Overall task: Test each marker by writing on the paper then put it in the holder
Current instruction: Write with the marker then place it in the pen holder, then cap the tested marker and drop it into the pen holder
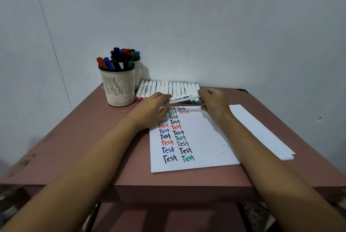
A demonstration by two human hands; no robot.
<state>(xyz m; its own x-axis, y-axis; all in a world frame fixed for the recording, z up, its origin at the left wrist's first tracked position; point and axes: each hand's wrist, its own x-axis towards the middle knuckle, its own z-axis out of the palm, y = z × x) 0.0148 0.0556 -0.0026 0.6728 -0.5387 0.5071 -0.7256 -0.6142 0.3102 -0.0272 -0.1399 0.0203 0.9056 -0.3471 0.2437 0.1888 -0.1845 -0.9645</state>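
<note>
White-barrelled marker (184,98), black "Smooth" print: horizontal, off the table, over far edge of white paper sheet (206,147) bearing two columns of coloured "Test". Cream slotted plastic holder (119,89) upright far left, stowed markers (112,63) standing inside.

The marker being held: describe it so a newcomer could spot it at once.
On the reddish table, a row of white markers lies along the wall behind the paper. The held marker is the white one raised crosswise before that row, left hand and right hand at its ends.

The brown table (74,138) bears two holders (119,86), a marker row (168,86) and paper (206,147).
</note>
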